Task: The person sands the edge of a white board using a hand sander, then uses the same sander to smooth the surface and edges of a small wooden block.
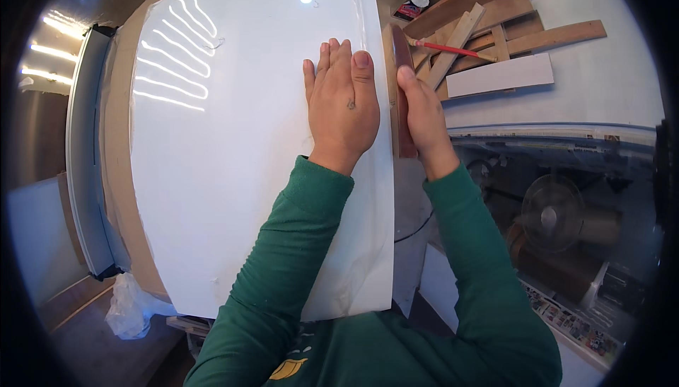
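"Block [403, 110] first: where does it sit?"

"Along the right edge of the glossy white sheet [233, 175], close up against it, reddish-brown with a tan side. I can't tell whether they touch all the way."

"And the grip?"

"The right hand [428, 115] comes at it from the right, thumb laid on top. The fingers are hidden, so I can't tell how far they wrap it."

"What could go wrong?"

"Backed mostly from the right, as I judge it, it could tip or slip off that edge under uneven pressure. The sheet could creep too, should the left hand [343, 115] bear too lightly; that one lies flat on the white surface, fingers slightly apart, clamped on nothing."

"Which way does the block point?"

"Its long axis runs near to far, roughly parallel to the sheet's right edge."

"And beyond?"

"Wooden strips [559, 37] lie piled at the far right, a red stick [453, 49] across them, near enough for stray knuckles to knock."
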Available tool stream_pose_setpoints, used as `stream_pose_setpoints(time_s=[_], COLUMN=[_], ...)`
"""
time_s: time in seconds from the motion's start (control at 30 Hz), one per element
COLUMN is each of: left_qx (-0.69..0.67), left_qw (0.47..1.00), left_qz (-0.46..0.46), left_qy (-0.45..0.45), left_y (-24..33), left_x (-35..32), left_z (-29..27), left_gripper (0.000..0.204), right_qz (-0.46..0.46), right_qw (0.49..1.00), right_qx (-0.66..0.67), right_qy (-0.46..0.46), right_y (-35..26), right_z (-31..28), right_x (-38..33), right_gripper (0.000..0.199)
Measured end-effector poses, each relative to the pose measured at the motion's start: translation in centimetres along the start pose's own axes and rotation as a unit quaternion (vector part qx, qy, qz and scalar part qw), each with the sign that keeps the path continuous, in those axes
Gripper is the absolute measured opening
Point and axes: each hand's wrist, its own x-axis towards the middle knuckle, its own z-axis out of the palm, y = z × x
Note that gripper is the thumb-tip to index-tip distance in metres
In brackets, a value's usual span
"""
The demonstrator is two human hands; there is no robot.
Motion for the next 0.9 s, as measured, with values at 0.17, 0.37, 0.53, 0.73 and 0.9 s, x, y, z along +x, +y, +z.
stream_pose_setpoints(time_s=[0.17, 0.37, 0.53, 0.73, 0.9], left_qx=[0.007, -0.01, -0.014, -0.019, -0.003], left_qw=[1.0, 0.999, 1.0, 0.999, 1.0], left_qz=[0.012, 0.02, 0.02, 0.037, 0.028], left_qy=[-0.011, -0.024, 0.011, 0.008, -0.01], left_y=[0.6, 0.9, -0.5, -0.3, 0.4], left_x=[-0.3, 0.2, -0.1, -0.2, 0.2], left_z=[0.4, 0.8, 0.6, 0.8, 0.7], left_gripper=[0.076, 0.08, 0.074, 0.071, 0.081], right_qz=[-0.102, -0.071, 0.034, 0.088, -0.047], right_qw=[0.987, 0.993, 0.999, 0.995, 0.99], right_qx=[-0.124, -0.092, -0.04, -0.012, -0.123], right_qy=[0.028, 0.001, 0.012, 0.04, 0.056], right_y=[-0.2, -2.6, 0.4, 0.5, -1.8], right_z=[-0.4, -0.7, -1.0, -1.6, -0.6], right_x=[6.6, 9.0, -8.6, -15.6, 1.1], right_gripper=[0.068, 0.074, 0.056, 0.047, 0.071])
